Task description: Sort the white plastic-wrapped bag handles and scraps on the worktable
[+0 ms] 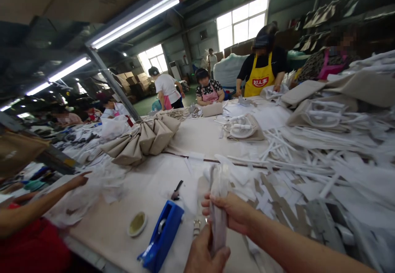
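Gripped upright between both hands, left hand point(205, 253) low and right hand point(230, 211) above, a clear plastic sleeve point(218, 201) stands near the tabletop's point(197, 135) front edge beside a blue tape dispenser point(163, 235).

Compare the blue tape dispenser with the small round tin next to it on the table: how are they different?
The tape dispenser is blue, long and blocky; the round tin is pale, flat and low. The tape dispenser is clearly larger than the round tin. Both rest on the table, left of the hands, untouched.

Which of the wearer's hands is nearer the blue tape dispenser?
Left. The left hand grips the strip just right of the blue tape dispenser; the right hand is higher and farther right.
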Action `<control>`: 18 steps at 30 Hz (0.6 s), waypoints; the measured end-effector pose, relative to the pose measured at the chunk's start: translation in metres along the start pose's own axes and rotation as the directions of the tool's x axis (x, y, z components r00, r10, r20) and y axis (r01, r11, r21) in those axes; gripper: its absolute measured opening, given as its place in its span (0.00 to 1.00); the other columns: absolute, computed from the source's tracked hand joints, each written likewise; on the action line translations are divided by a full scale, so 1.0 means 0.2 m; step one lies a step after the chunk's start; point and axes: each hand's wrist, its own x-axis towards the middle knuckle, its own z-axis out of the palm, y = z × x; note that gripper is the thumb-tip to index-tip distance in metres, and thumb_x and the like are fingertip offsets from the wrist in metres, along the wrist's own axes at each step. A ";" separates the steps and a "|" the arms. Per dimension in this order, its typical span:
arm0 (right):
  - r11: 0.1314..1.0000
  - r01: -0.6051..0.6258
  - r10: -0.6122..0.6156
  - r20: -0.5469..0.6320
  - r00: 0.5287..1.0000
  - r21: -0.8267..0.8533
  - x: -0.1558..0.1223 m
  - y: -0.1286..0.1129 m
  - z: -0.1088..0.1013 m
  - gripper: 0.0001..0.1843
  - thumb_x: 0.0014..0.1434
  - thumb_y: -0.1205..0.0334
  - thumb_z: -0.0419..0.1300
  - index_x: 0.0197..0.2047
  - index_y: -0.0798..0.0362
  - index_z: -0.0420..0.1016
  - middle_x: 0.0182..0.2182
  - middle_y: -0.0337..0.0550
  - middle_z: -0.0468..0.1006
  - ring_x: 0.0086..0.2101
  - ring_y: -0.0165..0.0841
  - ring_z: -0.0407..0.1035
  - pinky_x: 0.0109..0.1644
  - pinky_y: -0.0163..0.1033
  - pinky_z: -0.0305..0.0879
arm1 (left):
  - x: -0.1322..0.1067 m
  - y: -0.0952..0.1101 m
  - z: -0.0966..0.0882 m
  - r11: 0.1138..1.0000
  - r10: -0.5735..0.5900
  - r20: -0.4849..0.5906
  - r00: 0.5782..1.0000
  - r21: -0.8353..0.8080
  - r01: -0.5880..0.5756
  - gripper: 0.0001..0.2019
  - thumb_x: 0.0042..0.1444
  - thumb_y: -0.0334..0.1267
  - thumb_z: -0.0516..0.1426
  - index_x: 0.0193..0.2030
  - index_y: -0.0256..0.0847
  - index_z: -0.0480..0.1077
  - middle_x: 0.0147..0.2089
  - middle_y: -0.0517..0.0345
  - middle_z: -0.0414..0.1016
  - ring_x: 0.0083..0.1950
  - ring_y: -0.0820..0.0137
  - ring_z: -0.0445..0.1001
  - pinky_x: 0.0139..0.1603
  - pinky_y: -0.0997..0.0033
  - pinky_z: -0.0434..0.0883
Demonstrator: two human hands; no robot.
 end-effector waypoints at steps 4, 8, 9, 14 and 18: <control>0.994 0.060 -0.069 -0.098 0.993 -0.092 -0.02 0.04 0.11 0.24 0.49 0.52 0.70 0.42 0.60 0.71 0.39 0.56 0.79 0.36 0.40 0.75 0.36 0.42 0.71 | -0.03 0.07 -0.03 0.995 0.102 -0.242 0.965 0.029 -0.098 0.25 0.49 0.46 0.61 0.52 0.37 0.65 0.43 0.46 0.75 0.42 0.60 0.74 0.33 0.69 0.73; 0.971 0.089 -0.109 -0.080 0.991 -0.221 -0.08 0.13 0.16 0.29 0.50 0.43 0.67 0.43 0.61 0.73 0.40 0.57 0.79 0.38 0.41 0.75 0.45 0.46 0.70 | -0.04 0.00 -0.04 0.994 0.107 -0.379 0.919 0.059 -0.092 0.24 0.55 0.49 0.57 0.54 0.36 0.63 0.34 0.51 0.76 0.34 0.62 0.75 0.37 0.64 0.73; 0.963 0.096 -0.115 -0.064 0.991 -0.252 -0.11 0.15 0.16 0.30 0.50 0.41 0.66 0.43 0.61 0.74 0.41 0.57 0.79 0.40 0.42 0.74 0.46 0.45 0.69 | -0.04 -0.04 -0.06 0.989 0.138 -0.431 0.892 0.102 -0.104 0.25 0.56 0.49 0.56 0.55 0.35 0.63 0.35 0.50 0.76 0.35 0.61 0.76 0.38 0.63 0.73; 0.978 0.042 -0.060 -0.084 0.995 -0.203 -0.21 0.21 0.01 0.32 0.47 0.42 0.68 0.48 0.58 0.72 0.48 0.58 0.77 0.42 0.41 0.74 0.36 0.38 0.68 | -0.08 -0.21 -0.24 0.934 0.253 -0.524 0.814 0.352 -0.064 0.24 0.58 0.49 0.51 0.53 0.32 0.68 0.54 0.35 0.72 0.58 0.51 0.68 0.58 0.54 0.66; 0.990 -0.021 0.005 -0.115 0.993 -0.141 -0.26 0.24 -0.09 0.24 0.53 0.47 0.65 0.45 0.58 0.72 0.47 0.58 0.77 0.39 0.39 0.74 0.34 0.37 0.67 | -0.15 -0.20 -0.38 0.977 -0.004 -0.203 0.979 0.206 0.046 0.21 0.56 0.53 0.55 0.38 0.34 0.73 0.33 0.48 0.75 0.36 0.61 0.74 0.40 0.61 0.72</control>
